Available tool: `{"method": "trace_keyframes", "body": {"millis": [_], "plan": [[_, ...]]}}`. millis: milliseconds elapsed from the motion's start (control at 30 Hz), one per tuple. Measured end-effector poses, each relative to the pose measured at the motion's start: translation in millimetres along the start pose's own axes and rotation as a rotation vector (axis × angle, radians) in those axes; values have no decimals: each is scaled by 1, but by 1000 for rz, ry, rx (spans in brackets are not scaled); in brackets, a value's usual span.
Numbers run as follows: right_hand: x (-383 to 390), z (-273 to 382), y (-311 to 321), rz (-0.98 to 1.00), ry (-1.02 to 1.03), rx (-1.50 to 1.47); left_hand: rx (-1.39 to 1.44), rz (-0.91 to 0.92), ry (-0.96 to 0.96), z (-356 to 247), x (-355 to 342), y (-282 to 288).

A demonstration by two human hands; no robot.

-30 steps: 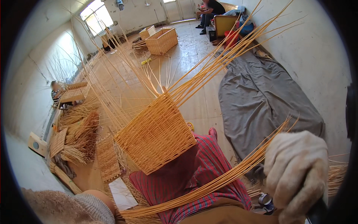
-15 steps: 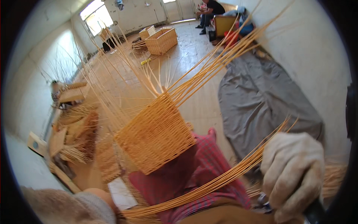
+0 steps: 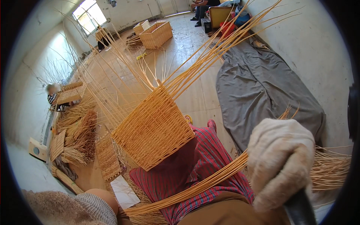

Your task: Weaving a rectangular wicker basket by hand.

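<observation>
My gloved right hand [image 3: 281, 161] is closed on the black handle [image 3: 300, 212] of a tool at lower right, its blade or end indistinct. Behind it runs a long bundle of willow rods [image 3: 202, 182], crossing my lap toward my left hand [image 3: 108, 202] at the bottom left edge. That hand's fingers are hidden below the sleeve and frame edge. A square woven panel [image 3: 152, 129], long uncut rods fanning from its far edges, rests tilted over my red checked cloth-covered legs [image 3: 221, 165].
A grey sheet [image 3: 262, 93] lies at right. Rod piles [image 3: 78, 127], flat woven pieces [image 3: 107, 157] and a white board [image 3: 125, 191] are at left. Finished baskets [image 3: 155, 35] stand at the back. Co-workers sit at far left [image 3: 52, 97] and back right [image 3: 204, 13].
My right hand has moved left with the handle, which shows more now, and covers more of the rod bundle. The surroundings have shifted slightly up and left in the view.
</observation>
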State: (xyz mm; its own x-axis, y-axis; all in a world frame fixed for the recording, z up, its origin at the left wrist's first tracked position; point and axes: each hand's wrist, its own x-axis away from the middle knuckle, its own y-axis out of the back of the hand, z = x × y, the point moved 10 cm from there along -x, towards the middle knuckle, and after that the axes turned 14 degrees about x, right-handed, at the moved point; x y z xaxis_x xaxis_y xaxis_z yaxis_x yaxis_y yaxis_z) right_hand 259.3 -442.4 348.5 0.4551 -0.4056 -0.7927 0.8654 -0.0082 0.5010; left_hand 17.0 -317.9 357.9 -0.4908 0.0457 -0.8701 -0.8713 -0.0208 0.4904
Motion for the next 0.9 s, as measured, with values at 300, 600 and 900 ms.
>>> {"method": "trace_keyframes", "body": {"millis": [300,600,900], "plan": [[52,54,-3,-232,358,-44,4,-11,-35,-7,-6,1],[383,-291,-59,-1160,-1291,-461,86,-136,-87,1,-4,24],[586,-347,-104,758,-2169,755,223,162,978,154,200,-144]]}}
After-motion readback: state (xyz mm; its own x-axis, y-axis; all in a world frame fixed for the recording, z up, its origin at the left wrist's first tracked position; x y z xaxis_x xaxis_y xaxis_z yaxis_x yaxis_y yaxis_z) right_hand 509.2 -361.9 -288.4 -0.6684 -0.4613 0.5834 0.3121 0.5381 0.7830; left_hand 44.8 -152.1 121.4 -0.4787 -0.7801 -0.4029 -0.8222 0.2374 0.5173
